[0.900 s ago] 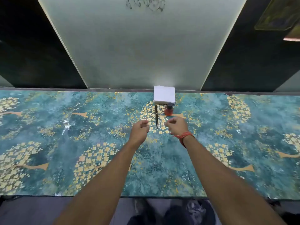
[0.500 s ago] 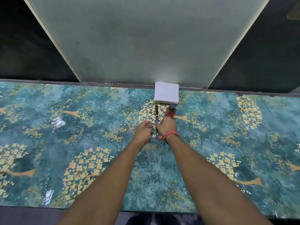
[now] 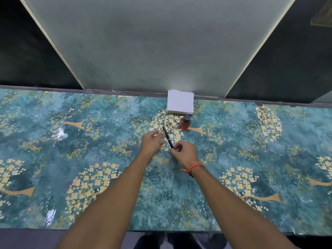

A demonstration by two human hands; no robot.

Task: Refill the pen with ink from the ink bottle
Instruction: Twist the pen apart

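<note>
The right hand (image 3: 184, 153) pinches the near end of the black pen (image 3: 168, 137), which slants up and away to the left over the floral tablecloth (image 3: 71, 150). The left hand (image 3: 151, 142) hovers just beside the pen, fingers loosely spread; whether they touch it is unclear. The capped ink bottle (image 3: 185, 122) stands beyond, against a white paper stack (image 3: 180, 101).

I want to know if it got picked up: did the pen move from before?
Yes. The pen lay straight beside the ink bottle; now the right hand holds its near end, tilted, farther from the bottle.
</note>
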